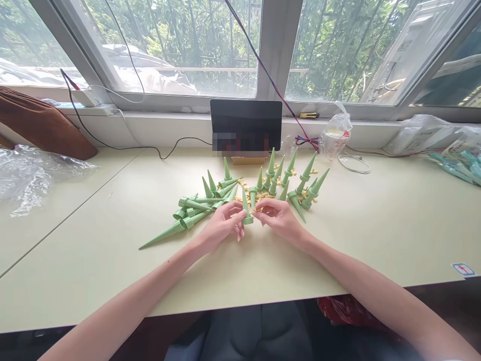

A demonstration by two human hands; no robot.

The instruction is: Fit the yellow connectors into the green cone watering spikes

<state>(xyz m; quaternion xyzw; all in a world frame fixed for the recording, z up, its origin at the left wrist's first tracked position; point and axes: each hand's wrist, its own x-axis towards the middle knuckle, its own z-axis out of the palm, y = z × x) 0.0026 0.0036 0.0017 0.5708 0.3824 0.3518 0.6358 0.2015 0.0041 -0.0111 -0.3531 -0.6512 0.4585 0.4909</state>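
Over the table, the left hand is gripping a green spike near its collar, probably the best hold on light, stiff, slick plastic, while the right hand is pinching a small yellow piece beside it.

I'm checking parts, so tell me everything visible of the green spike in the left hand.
The green spike is a slim, pale-green cone, apparently plastic, with a wider collar at its base. It is held nearly upright, tip up and collar down, in front of the other green spikes. The left hand grips it from the side, thumb near the collar. The right hand is close beside it; whether it touches is unclear.
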